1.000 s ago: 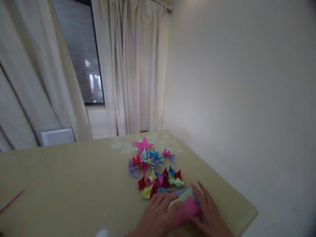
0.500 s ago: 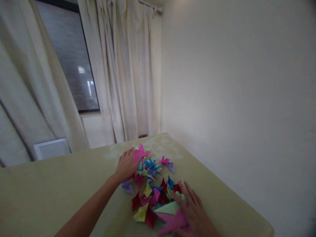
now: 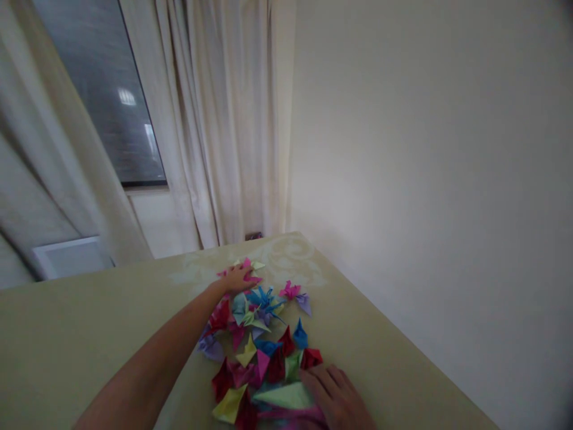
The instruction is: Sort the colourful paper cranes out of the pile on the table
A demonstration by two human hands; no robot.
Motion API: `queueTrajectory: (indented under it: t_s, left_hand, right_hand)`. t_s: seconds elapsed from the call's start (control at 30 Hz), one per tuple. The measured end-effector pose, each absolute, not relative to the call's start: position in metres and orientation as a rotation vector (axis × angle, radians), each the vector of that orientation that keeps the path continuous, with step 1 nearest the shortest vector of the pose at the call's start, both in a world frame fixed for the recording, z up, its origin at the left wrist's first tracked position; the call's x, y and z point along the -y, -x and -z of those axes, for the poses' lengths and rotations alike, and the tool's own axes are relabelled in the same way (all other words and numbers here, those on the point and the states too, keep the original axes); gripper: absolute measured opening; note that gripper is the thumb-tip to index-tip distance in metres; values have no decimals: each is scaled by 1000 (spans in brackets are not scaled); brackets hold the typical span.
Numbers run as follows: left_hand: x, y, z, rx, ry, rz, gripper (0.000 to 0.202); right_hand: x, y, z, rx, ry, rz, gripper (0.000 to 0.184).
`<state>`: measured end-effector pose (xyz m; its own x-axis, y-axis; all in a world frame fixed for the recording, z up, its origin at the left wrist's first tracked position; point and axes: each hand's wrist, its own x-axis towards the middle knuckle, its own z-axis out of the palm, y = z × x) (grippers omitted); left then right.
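Observation:
Many folded paper cranes in several colours lie on the tabletop in front of me. At the far end, my left hand [image 3: 238,278] has its fingers curled over a pink paper crane [image 3: 253,279], which shows on both sides of it. A pale green crane [image 3: 258,265] lies just beyond. My right hand [image 3: 338,395] rests at the near right of the pile, its fingers stretched over a larger pale green folded paper [image 3: 286,395]. Pink folded paper [image 3: 295,413] lies under that palm, partly hidden. A dark red crane [image 3: 311,358] sits by its fingertips.
Blue cranes [image 3: 266,300] lie mid-group, and a pink crane [image 3: 290,290] lies to their right. A yellow crane [image 3: 230,406] is at the near left. The pale table [image 3: 394,358] meets a white wall [image 3: 425,179] on the right. Curtains [image 3: 233,131] hang behind.
My left hand has reached slightly farther away with the pink crane. My right hand's fingers have drawn closer together over the pale green and pink papers. The view has shifted a little.

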<state>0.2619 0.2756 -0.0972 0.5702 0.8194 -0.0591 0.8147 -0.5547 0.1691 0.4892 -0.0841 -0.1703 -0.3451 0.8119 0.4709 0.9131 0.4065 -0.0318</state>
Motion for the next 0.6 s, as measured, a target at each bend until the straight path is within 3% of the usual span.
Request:
queueTrajectory:
  t_s: [0.2,0.3,0.4,0.53,0.6]
  left_hand:
    - [-253,-221,89,-1142,-2597,104,36]
    - [-227,-195,78,-1021,-2550,99,33]
    - [-192,-171,68,-974,-2480,42,42]
    - [-138,-136,59,-1012,-2438,-60,70]
    - [-110,-115,57,-1108,-2457,-126,70]
  right_hand:
    - [86,-481,154,2107,1653,113,57]
    - [63,-477,151,1982,1783,9,63]
    - [26,-469,147,1930,1888,-112,70]
    - [-20,-446,133,1932,1912,-224,81]
    - [-36,-429,125,1999,1820,-281,90]
